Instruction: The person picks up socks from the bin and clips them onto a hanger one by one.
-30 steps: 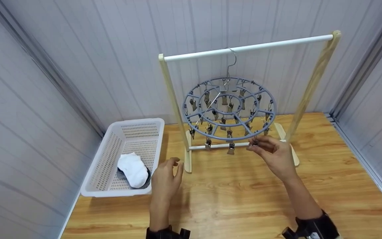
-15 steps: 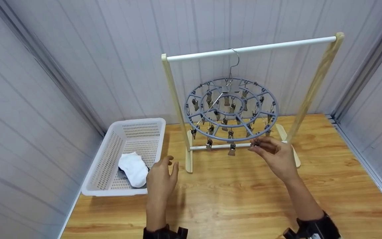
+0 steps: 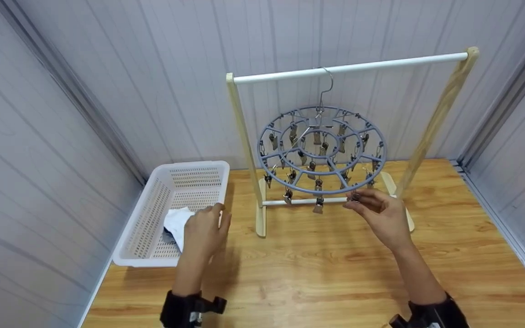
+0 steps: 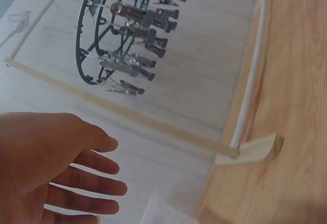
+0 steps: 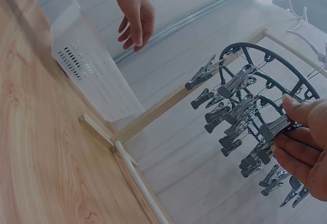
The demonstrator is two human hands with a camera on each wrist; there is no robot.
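A round blue-grey clip hanger [image 3: 269,173] with several metal clips hangs by its hook from the rack's white bar [image 3: 358,67]. At the hanger's front right edge, my right hand [image 3: 383,218] pinches one metal clip [image 5: 275,127] between thumb and fingers. My left hand [image 3: 204,230] is over the right side of the white basket [image 3: 126,241], fingers loosely spread and holding nothing. Below it in the basket lies a white sock [image 3: 176,222] with something dark grey under it. The left hand hides part of the sock in the head view.
A wooden post [image 3: 244,136] of the rack stands between the basket and the hanger, with a second post [image 3: 440,118] at the right. The rack's feet [image 3: 261,223] rest on the wood-grain table [image 3: 299,273]. Pale panel walls [image 3: 189,68] enclose the back and sides.
My left hand has moved left, from beside the basket to over its right side, now covering part of the sock. The right hand stays at the same clip. The head view has shifted slightly.
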